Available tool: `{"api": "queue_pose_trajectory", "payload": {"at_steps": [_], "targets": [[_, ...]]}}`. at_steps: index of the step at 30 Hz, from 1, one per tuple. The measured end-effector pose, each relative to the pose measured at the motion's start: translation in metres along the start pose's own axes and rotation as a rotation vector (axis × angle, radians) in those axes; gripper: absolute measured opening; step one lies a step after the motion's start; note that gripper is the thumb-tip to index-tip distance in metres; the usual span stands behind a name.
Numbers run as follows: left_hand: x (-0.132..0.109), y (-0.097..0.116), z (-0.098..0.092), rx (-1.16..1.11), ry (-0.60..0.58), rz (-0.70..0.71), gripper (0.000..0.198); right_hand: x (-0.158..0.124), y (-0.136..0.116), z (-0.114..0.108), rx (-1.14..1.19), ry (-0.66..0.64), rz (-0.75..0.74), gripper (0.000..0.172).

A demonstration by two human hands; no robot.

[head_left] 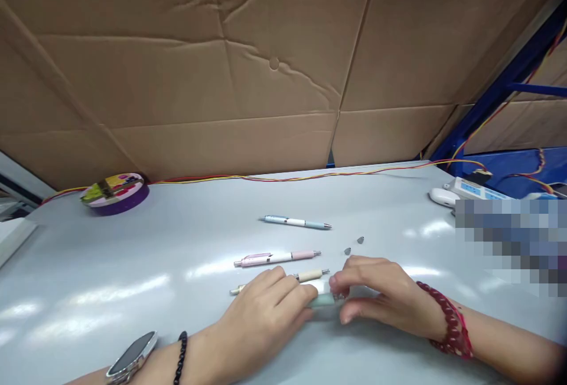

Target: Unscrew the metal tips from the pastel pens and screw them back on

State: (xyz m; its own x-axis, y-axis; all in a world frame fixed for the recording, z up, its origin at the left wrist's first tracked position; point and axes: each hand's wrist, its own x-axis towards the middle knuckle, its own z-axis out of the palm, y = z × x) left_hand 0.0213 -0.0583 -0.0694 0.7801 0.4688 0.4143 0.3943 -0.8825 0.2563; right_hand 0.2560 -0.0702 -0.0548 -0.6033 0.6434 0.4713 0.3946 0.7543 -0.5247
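Observation:
My left hand [270,317] is closed around a pale green pen [322,300], lying over part of a cream pen [310,276]. The green pen's metal end points right, toward my right hand [381,296]. There the thumb and fingers are apart on either side of that end, with nothing seen between them but the pen's tip close by. Beyond my hands lie a pink and white pen [279,258] and a light blue and white pen [296,222]. Two small silver cone-shaped pieces, a nearer one [347,251] and a farther one [360,240], rest just past my right fingers.
On the grey table [186,237] a round purple box [119,196] stands at the back left. Red and yellow wires [274,179] run along the back edge before cardboard [177,90]. A power strip [478,189] and a white rounded device [443,197] lie at right.

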Motion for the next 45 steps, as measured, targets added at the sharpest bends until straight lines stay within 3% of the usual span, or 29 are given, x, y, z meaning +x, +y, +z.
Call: {"api": "queue_pose_trajectory", "payload": {"at_steps": [3,8,12,15,17,21,24,27,30,32,39,45], "targets": [[-0.001,-0.003,0.005,0.101,-0.027,-0.003,0.014,-0.002,0.011,-0.006,-0.082,0.017,0.039,0.037],[-0.001,-0.008,0.009,0.222,-0.033,-0.032,0.012,0.005,0.034,-0.015,-0.315,0.074,0.253,0.020],[-0.002,-0.008,0.007,0.308,0.006,-0.041,0.018,0.020,0.051,-0.009,-0.431,0.005,0.295,0.016],[-0.003,-0.005,0.004,0.332,0.053,0.036,0.027,0.030,0.059,-0.006,-0.457,-0.017,0.320,0.017],[-0.004,-0.002,0.002,0.318,0.063,0.154,0.024,0.033,0.058,-0.011,-0.443,0.011,0.341,0.019],[-0.006,0.006,0.002,0.248,0.015,0.387,0.019,0.030,0.041,-0.033,-0.352,0.186,0.414,0.021],[-0.005,0.009,0.000,0.143,-0.116,0.322,0.020,0.023,0.018,-0.043,-0.221,0.220,0.429,0.032],[0.000,0.009,-0.008,-0.059,-0.220,0.115,0.028,0.014,-0.001,-0.034,-0.095,0.136,0.375,0.039],[0.004,0.011,-0.016,-0.308,-0.184,-0.050,0.054,0.008,-0.012,-0.012,-0.033,0.061,0.266,0.040],[0.004,0.012,-0.018,-0.425,-0.158,-0.136,0.062,0.006,-0.016,0.001,-0.031,0.037,0.159,0.041],[-0.001,0.014,-0.012,-0.367,-0.215,-0.188,0.044,0.002,-0.014,0.016,-0.095,0.008,-0.020,0.043],[0.004,0.014,-0.018,-0.326,-0.280,-0.097,0.046,0.005,-0.015,0.014,-0.214,0.028,-0.271,0.053]]}}
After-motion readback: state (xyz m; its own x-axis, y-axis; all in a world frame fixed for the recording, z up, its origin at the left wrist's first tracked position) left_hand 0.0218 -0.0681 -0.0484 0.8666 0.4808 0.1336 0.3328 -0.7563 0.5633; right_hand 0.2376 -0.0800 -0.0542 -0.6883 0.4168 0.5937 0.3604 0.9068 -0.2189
